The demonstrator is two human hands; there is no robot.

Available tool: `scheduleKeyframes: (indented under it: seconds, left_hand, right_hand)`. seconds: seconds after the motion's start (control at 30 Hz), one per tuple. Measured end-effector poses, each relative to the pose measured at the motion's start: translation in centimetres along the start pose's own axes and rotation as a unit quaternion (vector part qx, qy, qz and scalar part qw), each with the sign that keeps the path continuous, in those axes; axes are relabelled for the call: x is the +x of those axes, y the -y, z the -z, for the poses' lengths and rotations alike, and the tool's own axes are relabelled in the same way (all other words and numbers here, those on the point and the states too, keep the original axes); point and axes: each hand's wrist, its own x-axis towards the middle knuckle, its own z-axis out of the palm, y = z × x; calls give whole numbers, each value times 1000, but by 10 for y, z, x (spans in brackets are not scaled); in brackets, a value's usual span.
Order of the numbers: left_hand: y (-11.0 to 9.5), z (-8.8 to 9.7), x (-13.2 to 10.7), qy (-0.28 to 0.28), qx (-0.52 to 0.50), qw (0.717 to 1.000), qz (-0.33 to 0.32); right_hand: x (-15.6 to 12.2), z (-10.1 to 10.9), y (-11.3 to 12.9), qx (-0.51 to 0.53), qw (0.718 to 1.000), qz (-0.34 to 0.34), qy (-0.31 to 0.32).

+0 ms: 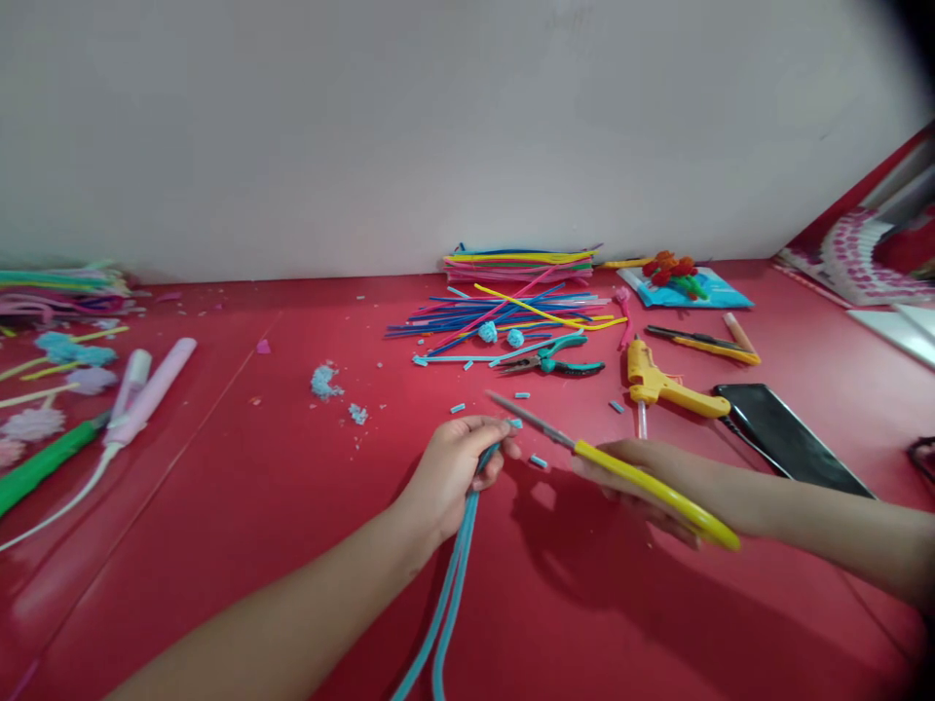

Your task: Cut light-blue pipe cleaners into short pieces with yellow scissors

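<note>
Two light blue pipe cleaners (458, 555) are pinched together in my left hand (454, 469), their long ends hanging down toward the lower edge. A short blue tip pokes out past my fingertips. My right hand (683, 475) is closed around yellow-handled scissors (643, 489), whose blades point left toward that tip, a little above and right of it. How far the blades are apart is hard to tell. Short cut blue pieces (539, 461) lie scattered on the red table (307, 594) around both hands. Beyond them are two small blue fuzzy balls (488, 332).
Pliers (549, 360), a yellow glue gun (664, 385), a black phone (793, 438) and a cutter knife (705, 343) lie at the centre and right. Colourful pipe cleaners (518, 268) sit by the wall. On the left are a pink corded tool (153, 394) and blue fluff (325, 382).
</note>
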Motion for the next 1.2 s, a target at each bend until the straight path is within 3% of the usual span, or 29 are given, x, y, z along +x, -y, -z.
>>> scheduleKeyframes:
  seconds: [0.07,0.2,0.33,0.67,0.8,0.9,0.97,1.1,1.2]
  left_hand:
    - [-2,-2,-1,28,13,1000,-4]
    - [-6,-7,-7,79,40,996,7]
    - [-9,-9,-11,110,48,993,2]
    - [-10,-9,-14,156,37,987,11]
    - [-6,-9,-12,146,37,988,12]
    - [-3,-8,-11,130,34,991,11]
    - [-1,-8,-10,128,36,991,13]
    - [-5,-8,-10,133,54,990,19]
    - [-9,-8,-10,139,76,987,34]
  right_hand:
    - [6,-1,5,50,998,24,-32]
    - [15,-9,18,1,980,189,-66]
    - [20,-17,25,-1,967,249,-58]
    - [23,-21,21,38,964,261,-27]
    - [20,-24,25,-29,970,225,-88]
    - [17,-26,29,-106,954,243,-143]
    - [16,-26,30,-141,944,261,-145]
    - [15,-23,30,-100,962,231,-101]
    - [13,-18,32,-92,974,179,-105]
